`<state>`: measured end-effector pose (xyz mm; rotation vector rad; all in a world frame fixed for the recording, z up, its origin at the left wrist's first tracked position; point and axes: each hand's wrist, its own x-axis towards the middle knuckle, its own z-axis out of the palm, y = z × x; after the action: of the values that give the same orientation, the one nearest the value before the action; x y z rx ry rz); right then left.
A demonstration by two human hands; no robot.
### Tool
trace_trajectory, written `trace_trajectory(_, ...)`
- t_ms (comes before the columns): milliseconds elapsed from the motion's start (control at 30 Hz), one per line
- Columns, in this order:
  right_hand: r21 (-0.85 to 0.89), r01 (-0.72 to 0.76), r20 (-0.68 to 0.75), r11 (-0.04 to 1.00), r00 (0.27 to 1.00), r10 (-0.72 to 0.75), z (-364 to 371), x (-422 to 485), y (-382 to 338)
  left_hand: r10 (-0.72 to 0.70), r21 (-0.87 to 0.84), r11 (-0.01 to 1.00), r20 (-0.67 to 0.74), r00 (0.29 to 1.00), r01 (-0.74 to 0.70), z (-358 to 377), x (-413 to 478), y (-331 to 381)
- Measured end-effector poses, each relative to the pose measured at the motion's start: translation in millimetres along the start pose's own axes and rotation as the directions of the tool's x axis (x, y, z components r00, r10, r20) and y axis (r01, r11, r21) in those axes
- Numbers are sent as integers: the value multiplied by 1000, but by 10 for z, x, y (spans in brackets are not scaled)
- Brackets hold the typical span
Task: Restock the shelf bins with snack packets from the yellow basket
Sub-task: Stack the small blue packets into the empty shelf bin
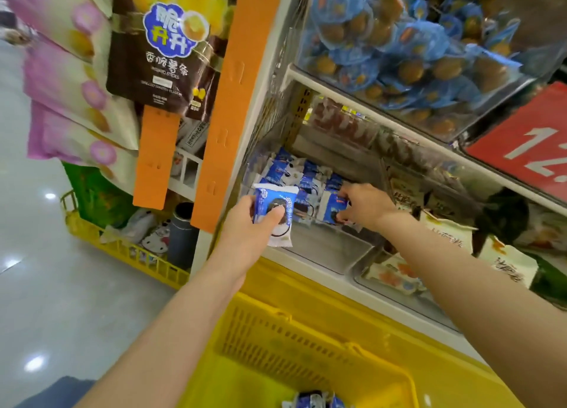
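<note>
Now both hands work the clear shelf bin (325, 249), mid-frame
My left hand (254, 223) grips a blue cookie packet (276, 206) at its front edge; right hand (366, 206) pinches a second packet (331, 206) inside; yellow basket (306, 325) bottom centre

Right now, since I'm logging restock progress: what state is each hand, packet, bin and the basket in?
Left hand: grips the held packet.
Held packet: at the bin's front, not yet in.
Right hand: pinches the bin packet.
Bin packet: upright in the bin.
Bin: partly filled, front bare.
Basket: few basket packets showing.
Upper bin: full.
</note>
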<state>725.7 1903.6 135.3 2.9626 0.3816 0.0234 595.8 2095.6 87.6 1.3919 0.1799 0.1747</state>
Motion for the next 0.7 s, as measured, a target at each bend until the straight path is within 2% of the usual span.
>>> trace_trajectory(200,31,-27,150,999,988,22,209,223,-39,-48,-15,999,-20,999,48,-69,113,6)
trace_trajectory(400,-68,-25,107,997,994,32,260,266,-66,-103,-22,994,2,995,103,-93,135,49)
trace_trajectory(500,81,-88,81,993,993,81,276,218,-62,-226,-26,973,54,973,228,-88,126,61)
trace_trajectory(600,307,-58,-80,950,993,86,209,72,-160,-326,-83,940,61,944,330,-70,112,62)
trace_trajectory(700,518,114,-314,847,947,65,70,-200,-376,-353,-61,933,41,935,355,-33,112,27)
